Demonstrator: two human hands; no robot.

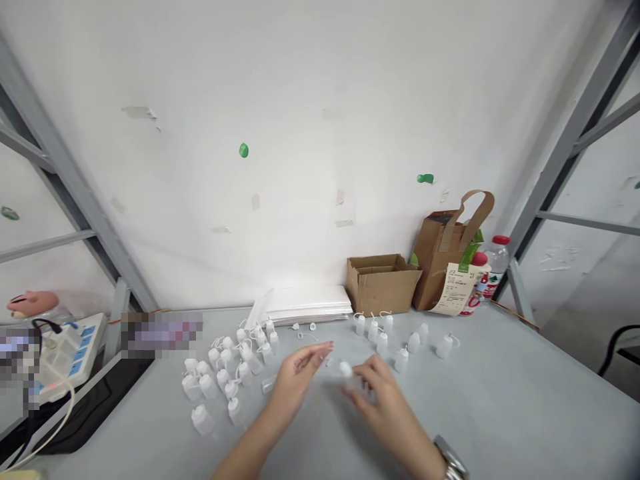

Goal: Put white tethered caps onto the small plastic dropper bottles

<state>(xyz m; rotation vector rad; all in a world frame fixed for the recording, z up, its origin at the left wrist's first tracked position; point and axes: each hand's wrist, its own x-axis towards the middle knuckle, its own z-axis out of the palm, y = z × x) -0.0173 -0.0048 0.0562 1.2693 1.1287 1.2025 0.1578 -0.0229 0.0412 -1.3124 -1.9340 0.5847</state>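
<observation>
My left hand (299,372) is over the middle of the grey table, its fingers stretched forward with the thumb close beneath them; I see nothing held in it. Across from it, my right hand (379,395) is smeared by motion, thumb and fingers apart. Just beyond its fingertips is a small white-capped bottle (345,369), blurred and apart from the left hand. A clear tube-like piece (269,385) lies partly hidden behind my left wrist. Many small translucent dropper bottles (225,360) stand grouped on the left, and several more bottles (382,342) stand on the right.
Loose white caps (313,327) lie near a stack of white sheets (307,303) against the wall. An opened cardboard box (384,293), a brown paper bag (435,267) and a red-capped plastic bottle (497,257) stand at the back right. A power strip (75,357) is on the left.
</observation>
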